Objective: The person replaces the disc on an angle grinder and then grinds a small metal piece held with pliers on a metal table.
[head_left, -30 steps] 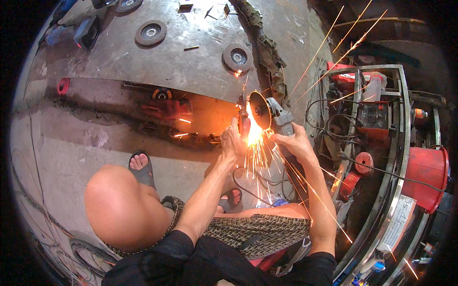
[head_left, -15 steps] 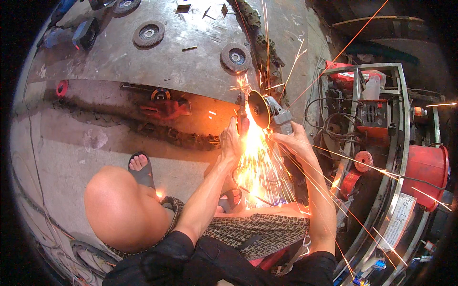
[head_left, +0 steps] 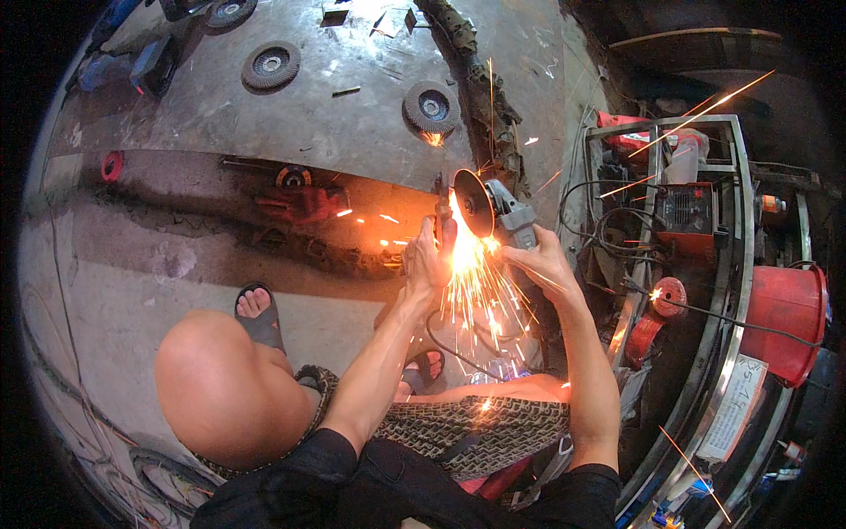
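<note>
My right hand [head_left: 546, 263] is closed round the grey body of an angle grinder [head_left: 515, 217]. Its thin cutting disc [head_left: 472, 203] stands nearly on edge. Just left of the disc, my left hand [head_left: 425, 261] grips a small dark metal piece [head_left: 442, 189] that points away from me. Bright sparks [head_left: 471, 280] pour from between disc and metal down toward my foot. The glare hides where the two touch and the left fingertips.
On the grey sheet-metal tabletop [head_left: 352, 132] lie flap discs [head_left: 271, 66]. A red glove [head_left: 304, 204] lies in the recess below. To the right, a metal frame [head_left: 740, 176] holds a red box machine [head_left: 690, 212], cables and a red bucket [head_left: 784, 309]. Sandalled feet [head_left: 258, 316] stand below.
The spark stream has shrunk and fewer long streaks fly to the right. The grinder and both hands have shifted very slightly; both grips stay the same.
</note>
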{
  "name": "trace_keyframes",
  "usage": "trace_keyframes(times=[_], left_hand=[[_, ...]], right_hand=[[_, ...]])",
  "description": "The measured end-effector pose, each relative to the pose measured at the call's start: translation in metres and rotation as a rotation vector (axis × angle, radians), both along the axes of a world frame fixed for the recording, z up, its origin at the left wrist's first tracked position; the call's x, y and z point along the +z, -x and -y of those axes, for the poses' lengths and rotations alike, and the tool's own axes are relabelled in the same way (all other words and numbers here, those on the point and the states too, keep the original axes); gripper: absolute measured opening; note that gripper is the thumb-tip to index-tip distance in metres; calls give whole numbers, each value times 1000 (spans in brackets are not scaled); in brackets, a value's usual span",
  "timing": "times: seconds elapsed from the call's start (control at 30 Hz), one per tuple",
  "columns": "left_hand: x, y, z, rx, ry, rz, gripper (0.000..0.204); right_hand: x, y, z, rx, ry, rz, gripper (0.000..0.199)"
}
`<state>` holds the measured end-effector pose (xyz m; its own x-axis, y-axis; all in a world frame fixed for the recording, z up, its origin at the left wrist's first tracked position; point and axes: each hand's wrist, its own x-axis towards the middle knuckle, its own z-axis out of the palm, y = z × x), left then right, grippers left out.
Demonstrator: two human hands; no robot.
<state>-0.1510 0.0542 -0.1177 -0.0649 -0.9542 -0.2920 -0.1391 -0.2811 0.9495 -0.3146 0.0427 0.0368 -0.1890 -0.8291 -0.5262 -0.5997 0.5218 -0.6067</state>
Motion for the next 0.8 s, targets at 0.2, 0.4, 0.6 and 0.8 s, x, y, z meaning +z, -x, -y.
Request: trace_keyframes(times=[0.2,0.4,0.6,0.8], left_hand=[[-7,6,-1,49,50,41,70],[-3,4,-1,37,28,51,66],[-5,2,-1,19,43,42,70],[-3,2,0,19,47,12,69]], right_hand=[[-1,-4,-4,-51,37,198,49],[7,-7,1,-1,-2,55,49],[5,-5,-1,-26,-2,46,44],[-15,9,-3,-7,37,47,43]])
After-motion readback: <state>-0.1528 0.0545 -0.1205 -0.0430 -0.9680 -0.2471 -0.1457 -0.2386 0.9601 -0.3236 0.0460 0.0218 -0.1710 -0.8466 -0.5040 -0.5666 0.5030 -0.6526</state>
